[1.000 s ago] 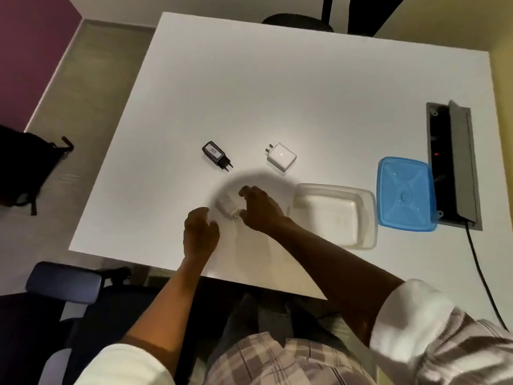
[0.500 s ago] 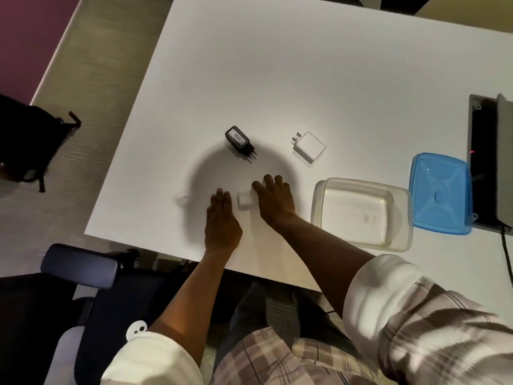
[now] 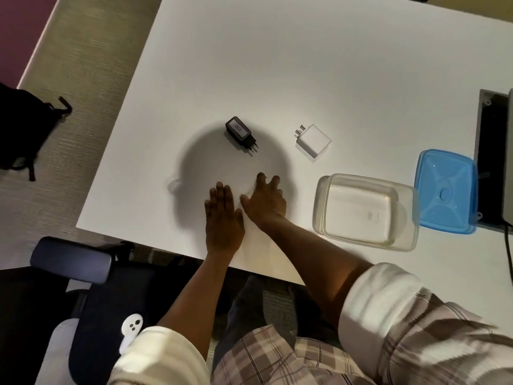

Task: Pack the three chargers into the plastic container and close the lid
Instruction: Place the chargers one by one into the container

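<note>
Both hands lie low at centre frame near the table's lower edge. Left hand is flat, palm down, fingers together and straight. Right hand sits just right of it, fingers slightly spread and arched; a small pale patch shows between the two hands by the right thumb, possibly a third charger, too blurred to tell, so cannot tell if the right hand grips anything. Black charger lies above the hands, well apart, prongs toward lower right. White charger lies above-right of the right hand, prongs toward upper left. Clear plastic container sits open, right of the right hand, nothing inside. Blue lid lies flat just right of the container, touching or overlapping its rim.
</note>
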Demonstrator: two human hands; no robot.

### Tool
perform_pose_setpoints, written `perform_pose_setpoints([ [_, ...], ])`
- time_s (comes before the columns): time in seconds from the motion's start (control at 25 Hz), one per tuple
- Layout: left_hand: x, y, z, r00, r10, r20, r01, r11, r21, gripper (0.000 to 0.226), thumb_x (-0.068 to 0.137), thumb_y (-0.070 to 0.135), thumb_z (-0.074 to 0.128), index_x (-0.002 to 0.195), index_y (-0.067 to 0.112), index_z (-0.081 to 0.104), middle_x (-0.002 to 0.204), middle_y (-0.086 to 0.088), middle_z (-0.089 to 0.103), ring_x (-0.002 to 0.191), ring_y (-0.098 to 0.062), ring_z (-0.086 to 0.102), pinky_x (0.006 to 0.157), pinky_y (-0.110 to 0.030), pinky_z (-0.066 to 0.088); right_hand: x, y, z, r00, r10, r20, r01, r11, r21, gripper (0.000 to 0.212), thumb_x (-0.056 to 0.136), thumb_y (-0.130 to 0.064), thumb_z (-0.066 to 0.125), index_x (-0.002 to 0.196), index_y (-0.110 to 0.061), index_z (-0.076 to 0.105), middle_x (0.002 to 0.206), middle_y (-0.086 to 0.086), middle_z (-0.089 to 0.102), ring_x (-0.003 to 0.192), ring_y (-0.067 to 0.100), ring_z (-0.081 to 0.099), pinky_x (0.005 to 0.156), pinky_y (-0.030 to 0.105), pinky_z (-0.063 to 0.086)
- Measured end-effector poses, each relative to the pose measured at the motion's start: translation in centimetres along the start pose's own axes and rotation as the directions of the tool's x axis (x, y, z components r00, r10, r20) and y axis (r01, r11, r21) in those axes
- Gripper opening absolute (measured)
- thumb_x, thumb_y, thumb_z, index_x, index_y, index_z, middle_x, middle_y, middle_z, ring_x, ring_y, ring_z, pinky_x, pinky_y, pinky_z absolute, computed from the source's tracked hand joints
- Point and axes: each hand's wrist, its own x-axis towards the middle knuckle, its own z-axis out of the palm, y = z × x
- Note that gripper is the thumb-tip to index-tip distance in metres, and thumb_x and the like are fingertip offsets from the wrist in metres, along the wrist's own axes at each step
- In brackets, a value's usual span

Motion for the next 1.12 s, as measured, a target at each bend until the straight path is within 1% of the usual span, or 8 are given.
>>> perform_pose_setpoints([
  [0.08, 0.1, -0.2, 0.3, 1.0, 0.009, -0.009, -0.009, 1.0, 0.014, 0.067, 0.105, 0.036, 0.028, 0.159, 0.007, 0.001, 0.168, -0.015, -0.004, 0.156, -0.031, -0.003, 0.128, -0.047, 0.004, 0.5, -0.1, 0.1, 1.0, -0.016, 0.005, 0.016, 1.0, -0.014, 0.066, 0.084, -0.032, 0.068, 0.139, -0.016, 0.035, 0.137, 0.016, 0.034, 0.111, 0.037, 0.053, 0.073, 0.035, 0.045],
  [0.2, 0.0, -0.1, 0.8, 1.0, 0.008, -0.026, -0.007, 0.999, 0.038, 0.071, 0.103, 0.039, 0.03, 0.159, 0.007, 0.001, 0.168, -0.016, -0.002, 0.156, -0.033, -0.001, 0.127, -0.049, 0.005, 0.4, 1.0, -0.5, 0.993, -0.104, 0.05, 0.107, 0.993, -0.054, 0.072, 0.081, -0.023, 0.072, 0.142, -0.017, 0.034, 0.141, 0.016, 0.032, 0.114, 0.037, 0.052, 0.082, 0.039, 0.053],
  [0.32, 0.7, 1.2, 0.9, 1.0, 0.016, -0.014, -0.016, 0.999, 0.038, 0.072, 0.103, 0.042, 0.029, 0.159, 0.006, 0.002, 0.168, -0.016, 0.0, 0.156, -0.033, 0.0, 0.127, -0.052, 0.007, -0.1, 2.2, -2.2, 0.974, -0.211, 0.088, 0.218, 0.973, -0.077, 0.076, 0.08, -0.028, 0.074, 0.144, -0.018, 0.034, 0.141, 0.016, 0.035, 0.116, 0.038, 0.053, 0.088, 0.043, 0.055],
  [0.52, 2.3, 4.2, 1.4, 0.995, 0.095, 0.004, -0.096, 0.995, 0.036, 0.071, 0.102, 0.044, 0.028, 0.159, 0.007, 0.007, 0.168, -0.016, 0.006, 0.156, -0.034, 0.005, 0.126, -0.053, 0.01, -3.6, 4.3, -7.4, 0.915, -0.386, -0.113, 0.371, 0.919, -0.131, 0.072, 0.075, -0.042, 0.07, 0.136, -0.02, 0.041, 0.123, 0.009, 0.056, 0.102, 0.03, 0.061, 0.073, 0.037, 0.056],
  [0.68, 2.5, 5.2, 1.9, 0.994, 0.099, -0.05, -0.096, 0.994, 0.06, 0.071, 0.101, 0.045, 0.026, 0.159, 0.009, 0.007, 0.169, -0.013, 0.004, 0.156, -0.032, 0.004, 0.127, -0.05, 0.008, -7.0, 8.5, -12.2, 0.926, -0.336, -0.173, 0.314, 0.939, -0.14, 0.066, 0.07, -0.04, 0.07, 0.128, -0.026, 0.043, 0.109, 0.001, 0.057, 0.093, 0.026, 0.061, 0.063, 0.033, 0.055],
  [0.84, 2.4, 4.9, 2.6, 0.986, 0.117, -0.119, -0.112, 0.992, 0.05, 0.07, 0.1, 0.04, 0.029, 0.159, 0.008, 0.008, 0.169, -0.014, 0.008, 0.156, -0.031, 0.007, 0.127, -0.05, 0.011, -8.0, 12.9, -14.7, 0.945, -0.28, -0.169, 0.244, 0.947, -0.209, 0.072, 0.072, -0.034, 0.074, 0.136, -0.023, 0.044, 0.117, 0.004, 0.058, 0.099, 0.028, 0.059, 0.066, 0.04, 0.056],
  [0.96, 2.6, 5.0, 2.8, 0.985, 0.118, -0.129, -0.114, 0.993, 0.037, 0.071, 0.1, 0.039, 0.03, 0.159, 0.008, 0.007, 0.169, -0.013, 0.008, 0.156, -0.031, 0.007, 0.127, -0.05, 0.01, -6.6, 15.3, -14.6, 0.971, -0.212, -0.107, 0.176, 0.945, -0.276, 0.07, 0.074, -0.035, 0.076, 0.136, -0.021, 0.045, 0.117, 0.006, 0.059, 0.099, 0.031, 0.058, 0.068, 0.038, 0.054],
  [1.12, 2.6, 5.0, 3.0, 0.985, 0.112, -0.128, -0.107, 0.993, 0.044, 0.072, 0.099, 0.039, 0.032, 0.159, 0.009, 0.007, 0.169, -0.013, 0.007, 0.156, -0.031, 0.007, 0.127, -0.05, 0.009, -3.9, 16.8, -12.7, 0.985, -0.172, 0.025, 0.169, 0.915, -0.367, 0.065, 0.076, -0.033, 0.073, 0.133, -0.022, 0.045, 0.113, 0.006, 0.058, 0.099, 0.033, 0.055, 0.068, 0.037, 0.05],
])
